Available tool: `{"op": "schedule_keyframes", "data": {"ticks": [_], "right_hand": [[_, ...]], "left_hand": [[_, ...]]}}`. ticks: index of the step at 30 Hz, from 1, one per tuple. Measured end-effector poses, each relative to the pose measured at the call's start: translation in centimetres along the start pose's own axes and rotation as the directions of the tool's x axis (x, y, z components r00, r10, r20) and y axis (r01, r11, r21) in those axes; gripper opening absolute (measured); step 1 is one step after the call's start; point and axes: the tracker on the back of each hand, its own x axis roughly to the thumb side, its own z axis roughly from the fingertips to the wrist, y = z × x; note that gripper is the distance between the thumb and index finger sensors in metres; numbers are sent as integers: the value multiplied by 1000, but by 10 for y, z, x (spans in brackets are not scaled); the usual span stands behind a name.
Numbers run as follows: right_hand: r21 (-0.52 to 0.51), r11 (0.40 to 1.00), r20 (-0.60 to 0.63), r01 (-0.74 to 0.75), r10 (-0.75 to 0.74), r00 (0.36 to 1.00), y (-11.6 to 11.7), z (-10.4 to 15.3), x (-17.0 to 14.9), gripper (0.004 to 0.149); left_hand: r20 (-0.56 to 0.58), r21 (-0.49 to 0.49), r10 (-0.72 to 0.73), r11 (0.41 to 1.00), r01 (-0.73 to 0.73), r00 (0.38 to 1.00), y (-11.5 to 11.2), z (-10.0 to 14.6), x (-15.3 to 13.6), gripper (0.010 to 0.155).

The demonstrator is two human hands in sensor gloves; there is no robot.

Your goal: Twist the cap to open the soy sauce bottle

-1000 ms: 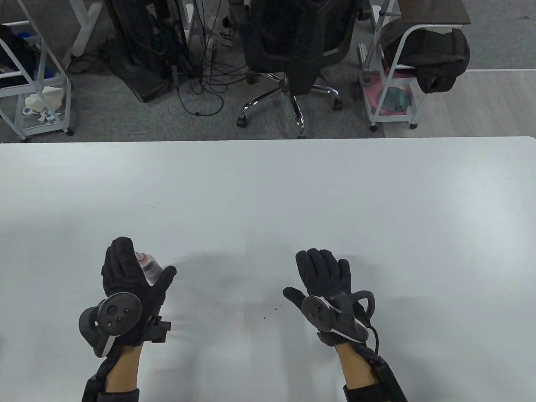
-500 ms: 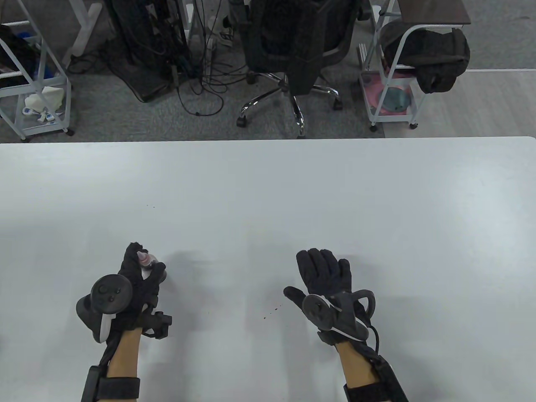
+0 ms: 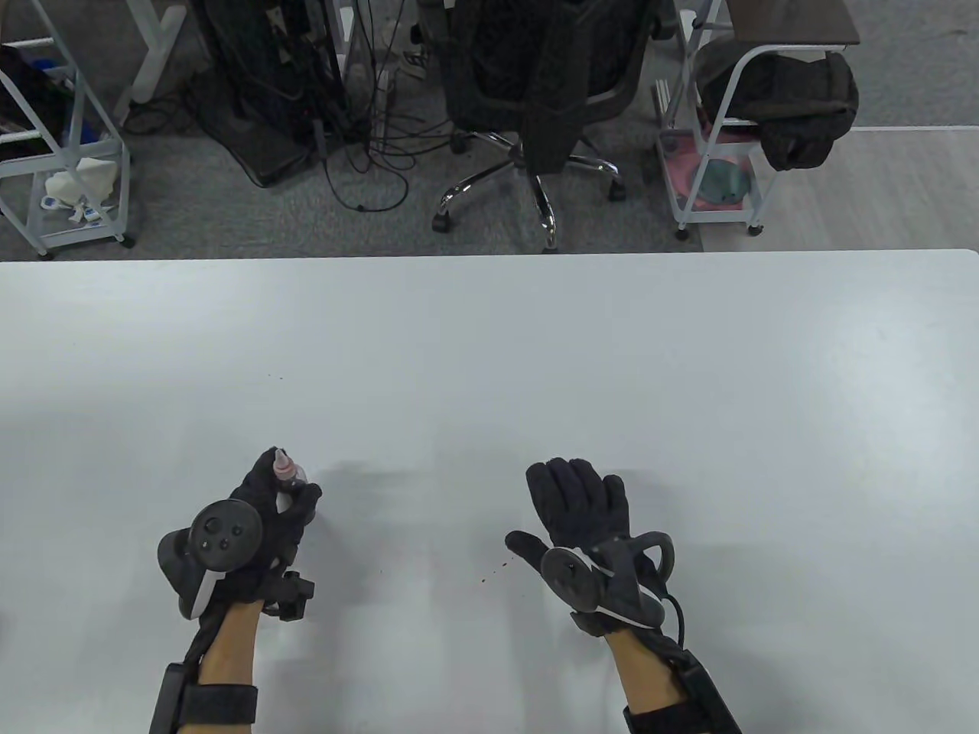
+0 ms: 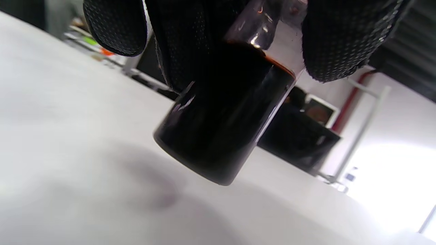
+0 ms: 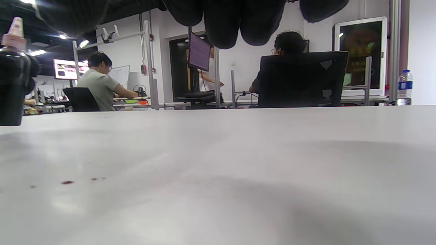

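Note:
The soy sauce bottle (image 3: 284, 468) is small and clear, holds dark sauce and has a pinkish pointed cap. My left hand (image 3: 294, 494) grips its body near the table's front left, with the cap sticking up past the fingers. In the left wrist view the bottle (image 4: 218, 136) is tilted, its base a little above the table, with fingers (image 4: 340, 37) wrapped around its upper part. My right hand (image 3: 575, 497) is open and empty, fingers spread, to the right of the bottle. The right wrist view shows the bottle (image 5: 12, 85) at the far left.
Small dark sauce drops (image 3: 497, 569) lie on the white table (image 3: 489, 344) between my hands; they also show in the right wrist view (image 5: 67, 182). An office chair (image 3: 535, 92) and wire carts (image 3: 711, 153) stand beyond the table's far edge.
My left hand has closed around the bottle, turned it cap-up and moved it to the right. My right hand has shifted slightly left and stays open.

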Motion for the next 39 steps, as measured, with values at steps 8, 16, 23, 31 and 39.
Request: {"op": "schedule_keyframes", "data": {"ticks": [8,16,23,31,39], "right_hand": [[-48,994,54,102,-100,994,-9,5,15,85],[-105,934,105,340,-330,938,-19,13,31,82],[-136,939,134,316,-298,945,-19,17,53,59],[-188,853,60,487,-485,872,-20,18,48,57],[-77,900,189,429,-410,892,-28,15,44,55]], "left_hand": [[291,-82,-26,995,53,956,-13,16,66,73],[473,-138,-52,982,132,880,-31,40,113,71],[569,-129,-79,975,183,818,-40,60,142,71],[600,-88,-129,970,226,789,-40,66,148,72],[613,-133,-117,959,249,781,-46,68,150,74]]}}
